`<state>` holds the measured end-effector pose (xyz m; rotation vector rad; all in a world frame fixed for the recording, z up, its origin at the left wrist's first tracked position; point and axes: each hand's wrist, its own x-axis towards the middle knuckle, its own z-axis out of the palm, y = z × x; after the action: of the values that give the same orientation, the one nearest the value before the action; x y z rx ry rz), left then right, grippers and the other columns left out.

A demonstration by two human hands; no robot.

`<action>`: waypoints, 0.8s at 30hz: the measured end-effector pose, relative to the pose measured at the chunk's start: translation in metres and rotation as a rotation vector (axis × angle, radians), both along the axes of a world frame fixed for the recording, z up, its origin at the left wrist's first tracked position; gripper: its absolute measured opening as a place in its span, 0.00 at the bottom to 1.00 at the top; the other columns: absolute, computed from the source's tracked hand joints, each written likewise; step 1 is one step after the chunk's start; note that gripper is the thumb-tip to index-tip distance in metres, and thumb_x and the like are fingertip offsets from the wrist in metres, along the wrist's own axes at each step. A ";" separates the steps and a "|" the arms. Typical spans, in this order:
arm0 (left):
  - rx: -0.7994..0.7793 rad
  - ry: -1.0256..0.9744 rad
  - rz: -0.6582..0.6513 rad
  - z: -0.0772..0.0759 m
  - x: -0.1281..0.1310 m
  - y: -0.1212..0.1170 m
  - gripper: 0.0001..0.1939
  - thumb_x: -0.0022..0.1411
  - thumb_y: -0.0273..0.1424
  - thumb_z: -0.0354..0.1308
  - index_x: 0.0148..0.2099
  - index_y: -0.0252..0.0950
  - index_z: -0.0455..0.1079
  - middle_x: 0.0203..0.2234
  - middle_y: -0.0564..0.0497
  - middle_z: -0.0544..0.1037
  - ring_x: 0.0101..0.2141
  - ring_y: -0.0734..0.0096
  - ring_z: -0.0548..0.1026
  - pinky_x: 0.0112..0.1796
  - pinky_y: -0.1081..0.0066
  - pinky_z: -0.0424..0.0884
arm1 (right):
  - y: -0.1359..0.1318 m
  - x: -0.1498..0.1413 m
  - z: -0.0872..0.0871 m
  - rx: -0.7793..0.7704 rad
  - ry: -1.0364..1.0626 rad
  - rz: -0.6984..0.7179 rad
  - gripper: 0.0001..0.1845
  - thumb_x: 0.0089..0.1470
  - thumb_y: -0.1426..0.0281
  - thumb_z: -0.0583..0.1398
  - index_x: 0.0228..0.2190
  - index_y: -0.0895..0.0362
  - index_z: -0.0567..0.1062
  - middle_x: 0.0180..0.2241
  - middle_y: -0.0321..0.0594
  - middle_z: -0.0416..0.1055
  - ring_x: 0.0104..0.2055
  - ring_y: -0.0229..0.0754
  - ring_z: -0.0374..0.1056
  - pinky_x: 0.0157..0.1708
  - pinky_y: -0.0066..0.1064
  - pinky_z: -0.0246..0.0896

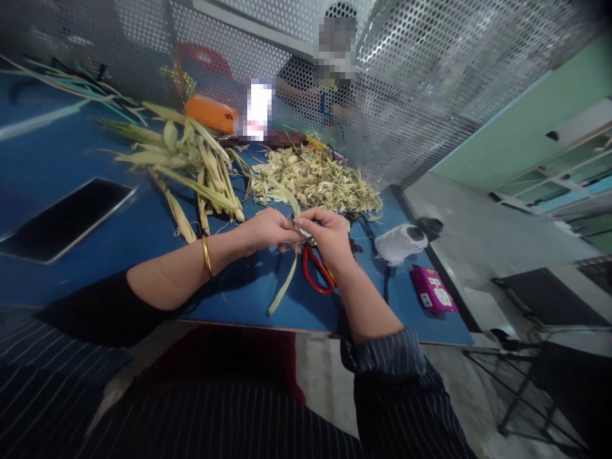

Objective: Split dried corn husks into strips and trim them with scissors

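My left hand point(272, 231) and my right hand point(326, 234) meet over the front of the blue table. Between their closed fingertips runs a pale green strip of corn husk point(285, 287), its lower end hanging towards the table edge. Red-handled scissors point(317, 274) lie just below my right hand; part of them is hidden by it. A thin white thread passes near the fingers. Behind my hands is a heap of shredded husk pieces point(318, 178). Whole dried husks point(191, 159) are piled to the left of it.
A dark rectangular panel point(67, 217) lies at left. A white thread spool point(400, 243) and a purple box point(433, 290) stand at right. An orange packet point(210, 113) rests by the perforated metal screen point(406, 95), with a person behind it. Folding chairs point(549, 299) are at right.
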<state>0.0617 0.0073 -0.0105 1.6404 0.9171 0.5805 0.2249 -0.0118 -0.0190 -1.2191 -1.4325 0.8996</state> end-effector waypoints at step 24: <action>-0.319 -0.364 0.334 0.006 -0.003 0.008 0.08 0.55 0.31 0.65 0.32 0.29 0.77 0.33 0.42 0.81 0.27 0.75 0.77 0.16 0.81 0.50 | -0.002 0.008 0.005 0.042 -0.356 -0.007 0.23 0.55 0.53 0.59 0.19 0.57 0.74 0.16 0.31 0.60 0.22 0.34 0.55 0.25 0.29 0.49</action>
<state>0.0588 0.0151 -0.0045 1.0584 0.9584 0.8783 0.2324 -0.0139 -0.0138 -1.4009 -1.7161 0.6648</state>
